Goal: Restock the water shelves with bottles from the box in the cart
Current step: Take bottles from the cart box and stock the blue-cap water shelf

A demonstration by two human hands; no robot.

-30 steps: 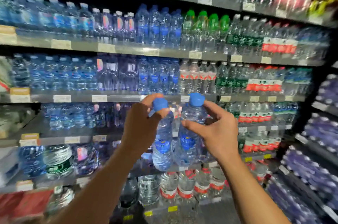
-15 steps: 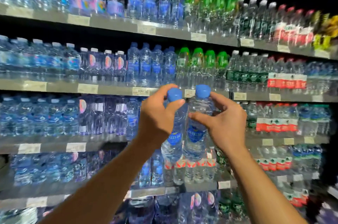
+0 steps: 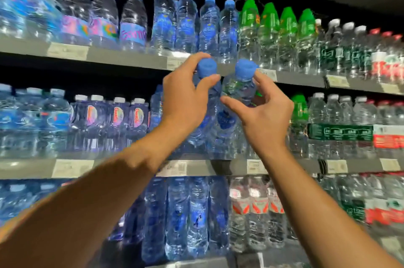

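While your arms reach up toward the water shelves [image 3: 131, 61], your left hand [image 3: 185, 97] pinches one blue-capped bottle [image 3: 206, 114] at the neck, thumb curled in front just under the cap and fingers hooked over from behind. Just beside it, all but touching, a second blue-capped bottle [image 3: 238, 90] hangs from your right hand [image 3: 265, 114], thumb across its shoulder and fingers curled round the far side below the cap. Both bottles are carried upright in the air before the shelf edge between the top two rows, neither yet set down. By the look of it you are at the placing step. Matching blue-capped stock [image 3: 196, 25] stands on the top shelf directly above, so the next move likely calls for lifting both clear of that edge and finding a gap. The box and cart are out of view.
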